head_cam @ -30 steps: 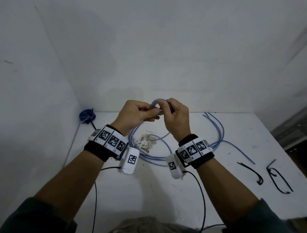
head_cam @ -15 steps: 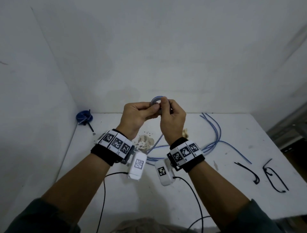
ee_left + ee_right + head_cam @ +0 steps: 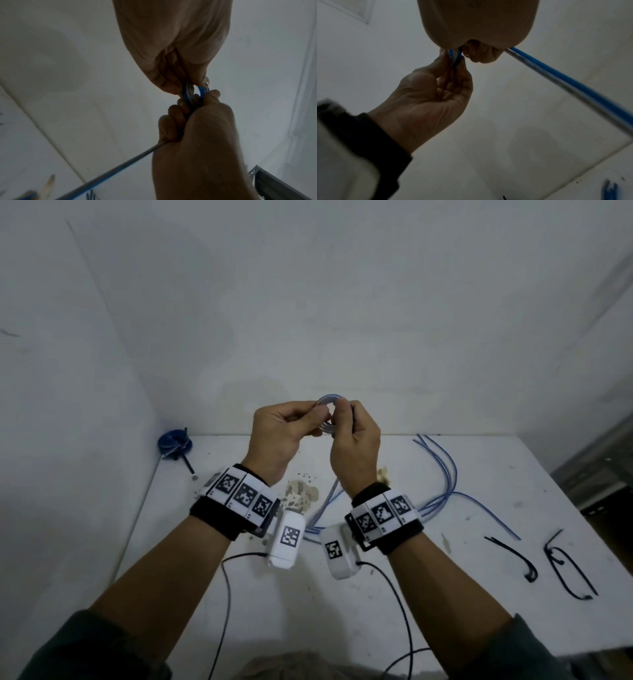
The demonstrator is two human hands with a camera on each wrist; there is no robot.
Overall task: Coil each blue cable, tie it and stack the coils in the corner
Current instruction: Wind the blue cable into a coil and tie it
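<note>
Both hands raised above the table (image 3: 239,604). My left hand (image 3: 279,436) and right hand (image 3: 354,440) pinch one small blue cable coil (image 3: 329,400); its tail (image 3: 325,501) hangs down to the tabletop.

small coil (image 3: 327,414) mostly hidden by fingers (image 3: 310,419), corner coil (image 3: 609,189) blurred

White walls (image 3: 342,302); stained white table (image 3: 445,594)

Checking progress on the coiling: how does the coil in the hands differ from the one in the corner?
The held coil is up in the air, pinched by the left hand and right hand; the corner coil lies on the table. The held coil trails loose cable; the corner one carries a black tie. Both are blue.
</note>
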